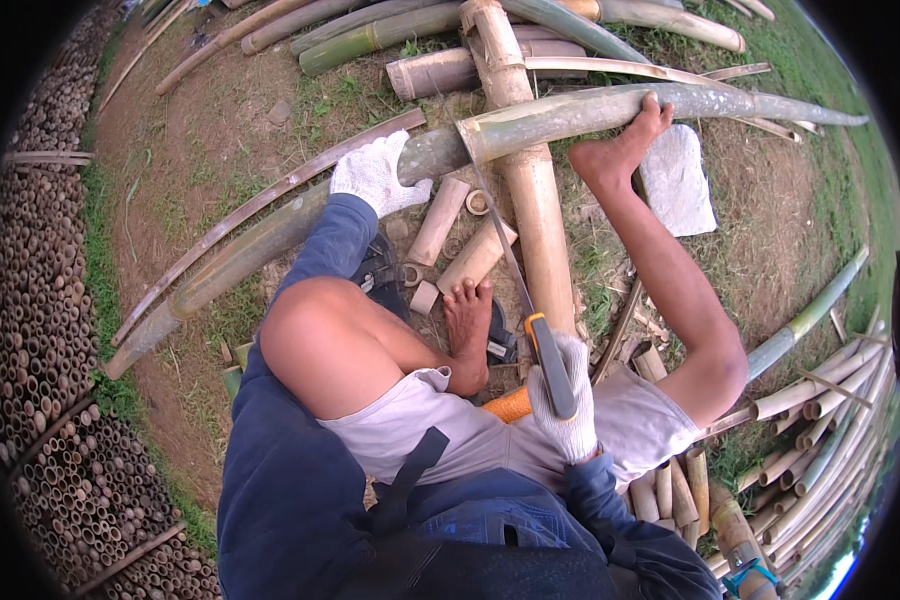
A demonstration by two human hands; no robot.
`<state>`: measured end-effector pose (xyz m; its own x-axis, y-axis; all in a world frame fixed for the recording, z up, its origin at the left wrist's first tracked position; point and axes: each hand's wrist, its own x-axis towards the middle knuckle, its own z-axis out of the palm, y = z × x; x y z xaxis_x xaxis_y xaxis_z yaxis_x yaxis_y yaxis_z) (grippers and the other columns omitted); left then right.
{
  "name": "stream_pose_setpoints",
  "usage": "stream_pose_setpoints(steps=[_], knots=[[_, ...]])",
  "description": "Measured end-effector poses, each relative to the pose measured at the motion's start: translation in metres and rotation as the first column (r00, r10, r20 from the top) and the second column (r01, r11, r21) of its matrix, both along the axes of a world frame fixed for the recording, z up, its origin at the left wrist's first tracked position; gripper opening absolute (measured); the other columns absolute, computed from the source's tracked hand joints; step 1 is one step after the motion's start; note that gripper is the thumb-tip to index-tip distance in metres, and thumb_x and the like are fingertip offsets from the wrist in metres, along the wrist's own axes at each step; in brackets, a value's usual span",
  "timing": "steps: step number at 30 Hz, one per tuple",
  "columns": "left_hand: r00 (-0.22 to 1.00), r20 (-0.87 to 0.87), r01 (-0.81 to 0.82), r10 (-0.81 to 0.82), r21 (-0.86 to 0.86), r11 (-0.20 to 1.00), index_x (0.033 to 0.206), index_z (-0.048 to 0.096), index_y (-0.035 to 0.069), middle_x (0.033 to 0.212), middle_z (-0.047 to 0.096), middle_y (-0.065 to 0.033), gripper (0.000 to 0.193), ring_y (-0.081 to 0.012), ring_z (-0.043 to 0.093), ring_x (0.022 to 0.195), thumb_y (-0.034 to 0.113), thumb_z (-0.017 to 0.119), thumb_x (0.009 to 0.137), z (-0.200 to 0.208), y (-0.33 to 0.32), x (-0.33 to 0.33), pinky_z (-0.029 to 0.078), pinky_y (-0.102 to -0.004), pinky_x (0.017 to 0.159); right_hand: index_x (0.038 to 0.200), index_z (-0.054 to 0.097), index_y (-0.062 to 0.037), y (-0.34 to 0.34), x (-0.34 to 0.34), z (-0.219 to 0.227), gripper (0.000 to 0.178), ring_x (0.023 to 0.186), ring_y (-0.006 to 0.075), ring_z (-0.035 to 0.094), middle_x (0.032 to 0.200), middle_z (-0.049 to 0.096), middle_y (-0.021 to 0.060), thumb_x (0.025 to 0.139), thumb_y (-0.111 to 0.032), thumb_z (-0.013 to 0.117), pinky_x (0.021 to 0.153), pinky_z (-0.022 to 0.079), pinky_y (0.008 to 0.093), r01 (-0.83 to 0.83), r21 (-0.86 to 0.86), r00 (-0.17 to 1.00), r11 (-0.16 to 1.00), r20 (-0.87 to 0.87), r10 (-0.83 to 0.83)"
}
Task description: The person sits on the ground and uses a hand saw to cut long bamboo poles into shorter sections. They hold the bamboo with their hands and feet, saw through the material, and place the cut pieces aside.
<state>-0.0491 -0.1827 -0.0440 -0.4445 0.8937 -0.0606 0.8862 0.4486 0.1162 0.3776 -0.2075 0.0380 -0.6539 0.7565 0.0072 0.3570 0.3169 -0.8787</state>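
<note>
A long green bamboo pole lies crosswise over a thick pale bamboo post. My left hand, in a white knitted glove, grips the pole left of the post. My right hand, gloved too, is closed around the grey and orange handle of a hand saw. The saw's thin blade runs up and away to the pole, its tip by a cut edge just left of the post. My bare right foot presses against the pole at the right.
Short cut bamboo pieces lie on the ground between my left hand and the post. A pale flat stone sits under the pole at right. Stacked bamboo sections line the left side; split bamboo lengths are piled at lower right.
</note>
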Motion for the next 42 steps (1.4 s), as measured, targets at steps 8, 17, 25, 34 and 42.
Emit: stream_pose_setpoints(steps=[8,17,25,34,42], knots=[[0.998,0.059,0.0,0.0,0.014,1.0,0.151,0.066,0.009,0.137,0.078,-0.02,0.089,-0.038,0.077,0.123,0.056,0.088,0.078,0.027,0.005,0.021,0.06,-0.0465,0.108,0.144,0.058,-0.007,0.054,-0.093,-0.089,0.049,0.12,0.0412,0.074,0.134,0.068,0.0184,0.1,-0.013,0.077,0.1,0.059,0.0441,0.042,-0.003,0.974,0.999,-0.222,-0.041],[0.998,-0.034,0.05,-0.046,0.128,0.991,0.149,0.067,0.009,0.136,0.078,-0.0198,0.086,-0.0377,0.077,0.123,0.055,0.087,0.079,-0.002,-0.001,0.006,0.06,-0.0463,0.107,0.148,0.06,-0.004,-0.012,0.036,0.027,0.062,0.122,0.0429,0.076,0.132,0.073,0.0232,0.09,-0.004,0.079,0.108,0.058,0.0479,0.038,-0.036,0.999,0.999,-0.008,-0.039],[1.0,0.017,0.0,0.0,0.03,1.0,0.151,0.064,0.009,0.138,0.078,-0.0187,0.091,-0.0373,0.077,0.123,0.059,0.087,0.079,0.01,0.009,0.003,0.06,-0.0459,0.108,0.15,0.057,-0.0103,0.055,-0.079,-0.109,0.063,0.126,0.046,0.071,0.139,0.071,0.0227,0.094,-0.022,0.084,0.106,0.059,0.0492,-0.026,-0.091,0.966,0.995,-0.259,0.002],[0.999,-0.037,0.035,-0.031,0.104,0.994,0.152,0.064,0.012,0.138,0.078,-0.0178,0.091,-0.0366,0.077,0.124,0.061,0.086,0.08,0.0,-0.003,0.005,0.059,-0.0457,0.109,0.149,0.061,-0.0017,-0.04,0.078,0.038,0.061,0.128,0.0388,0.072,0.136,0.069,0.0223,0.092,-0.005,0.08,0.108,0.057,0.0433,0.067,-0.205,0.997,0.976,0.054,-0.057],[1.0,0.008,-0.019,0.018,0.07,0.997,0.151,0.066,0.011,0.14,0.077,-0.0167,0.088,-0.036,0.077,0.125,0.058,0.087,0.08,0.005,0.011,0.003,0.059,-0.0452,0.11,0.144,0.058,-0.0142,0.084,-0.13,-0.092,0.055,0.122,0.042,0.074,0.134,0.072,0.0196,0.096,-0.026,0.081,0.104,0.06,0.0463,0.03,-0.01,0.956,1.0,-0.291,-0.031]])
